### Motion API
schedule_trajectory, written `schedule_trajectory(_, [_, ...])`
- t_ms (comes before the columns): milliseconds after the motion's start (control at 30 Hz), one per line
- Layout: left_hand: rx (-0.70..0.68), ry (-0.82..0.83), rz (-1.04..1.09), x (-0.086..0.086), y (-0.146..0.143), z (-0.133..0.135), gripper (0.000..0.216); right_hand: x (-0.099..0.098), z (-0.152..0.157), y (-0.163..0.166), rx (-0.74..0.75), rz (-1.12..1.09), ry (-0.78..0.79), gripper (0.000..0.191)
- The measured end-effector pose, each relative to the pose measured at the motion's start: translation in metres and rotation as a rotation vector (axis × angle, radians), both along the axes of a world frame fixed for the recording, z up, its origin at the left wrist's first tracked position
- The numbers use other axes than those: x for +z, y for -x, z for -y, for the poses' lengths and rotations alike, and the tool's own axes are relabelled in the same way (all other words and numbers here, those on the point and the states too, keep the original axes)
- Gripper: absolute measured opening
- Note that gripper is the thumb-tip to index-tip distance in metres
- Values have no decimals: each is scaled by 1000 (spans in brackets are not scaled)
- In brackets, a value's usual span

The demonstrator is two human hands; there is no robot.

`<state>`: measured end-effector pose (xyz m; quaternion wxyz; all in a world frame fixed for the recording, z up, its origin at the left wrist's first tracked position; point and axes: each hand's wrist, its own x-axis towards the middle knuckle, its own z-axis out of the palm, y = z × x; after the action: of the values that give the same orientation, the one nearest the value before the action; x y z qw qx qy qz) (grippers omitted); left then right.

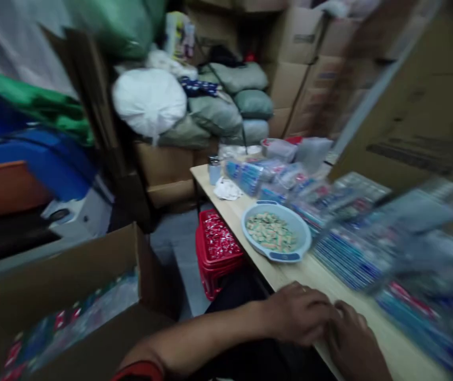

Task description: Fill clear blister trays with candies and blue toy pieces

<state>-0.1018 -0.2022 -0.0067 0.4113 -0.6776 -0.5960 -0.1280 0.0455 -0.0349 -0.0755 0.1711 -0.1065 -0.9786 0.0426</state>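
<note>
Hands: left hand [297,312] and right hand [351,341] empty, loosely curled, side by side over bench [321,280] edge. Pale blue bowl [297,225] of small wrapped pieces [269,233] straight ahead, left hand nearer; blurred blister packs [404,312] to right.

- Light-blue plastic bowl [276,231] of pale green and tan pieces, on the surface [234,211]
- Red plastic crate [216,248] of red-and-silver packets, beside the surface
- Open cardboard box [71,275], lower left, printed packets inside
- Grey-green stuffed sacks [214,114] and white sack [149,100], piled together
- Stacked cardboard cartons [293,69] behind
- Blue plastic bin [47,159], far left
</note>
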Motion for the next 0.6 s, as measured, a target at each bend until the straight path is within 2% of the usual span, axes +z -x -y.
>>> schedule_trajectory(33, [-69, 87, 266, 12, 12, 9, 26, 0, -3, -5, -49, 35, -19, 38])
schedule_trajectory(67, [-118, 124, 444, 26, 27, 17, 23, 0, -7, -11, -107, 50, -39, 41])
schedule_trajectory(100, [-111, 110, 563, 40, 46, 23, 23, 0, -12, -18, -164, 55, -53, 43])
schedule_trajectory(133, [-32, 71, 661, 54, 66, 27, 24, 0, -18, -27, -215, 57, -58, 44])
schedule_trajectory(200, [243, 25, 833, 77, 111, 24, 28, 0, -31, -51, -306, 54, -36, 45])
schedule_trajectory(267, [488, 150, 858, 88, 151, 11, 29, -1, -42, -81, -391, 41, 17, 45])
schedule_trajectory(333, [583, 425, 776, 85, 179, -8, 29, 0, -46, -110, -493, 21, 69, 45])
schedule_trajectory(433, [509, 727, 672, 66, 196, -33, 25, 3, -43, -144, -663, -30, 123, 44])
schedule_trajectory(533, [375, 844, 610, 45, 200, -52, 33, 6, -35, -163, -800, -117, 149, 46])
schedule_trajectory(600, [336, 867, 532, 36, 202, -60, 41, 7, -30, -172, -861, -163, 157, 45])
